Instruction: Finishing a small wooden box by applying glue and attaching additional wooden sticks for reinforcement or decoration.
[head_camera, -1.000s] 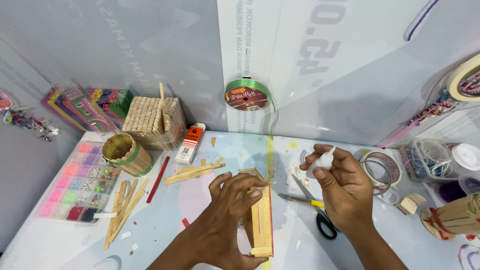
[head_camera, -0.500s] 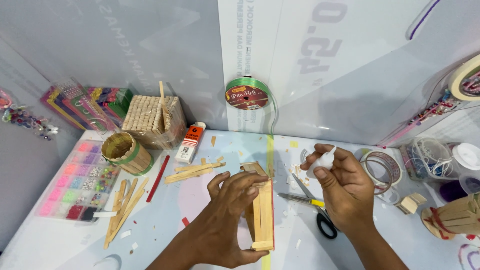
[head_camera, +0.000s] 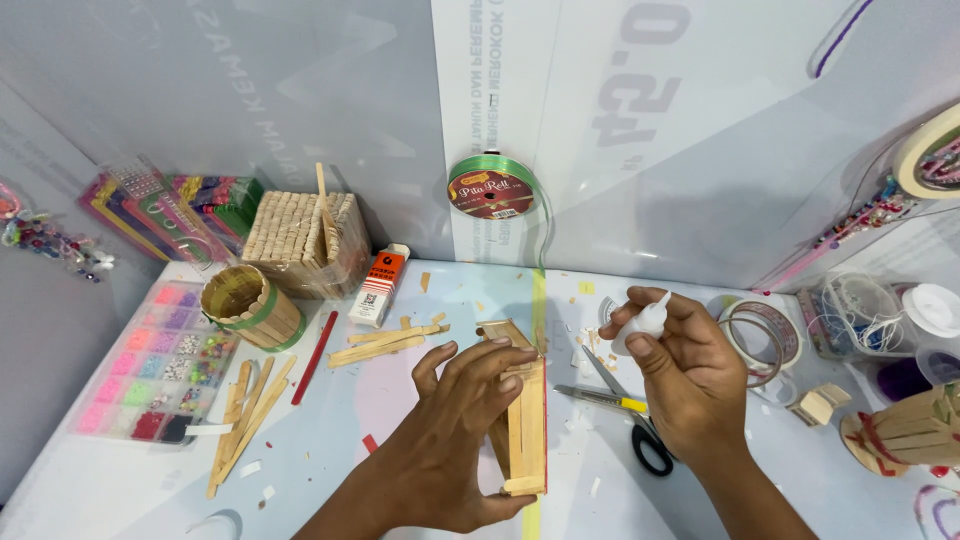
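The left hand pinches a light, probably fragile stick panel by its edges, while the right hand grips a glue bottle.

Setting: a hobby craft corner, tabletop workspace backed by pale printed banner sheeting. Evidence: loose ice-cream sticks strewn on the table, a round stick-built pot and a stick-built box, a compartmented bead organiser, a green ribbon spool, tape rolls, scissors, and a glue tube carton
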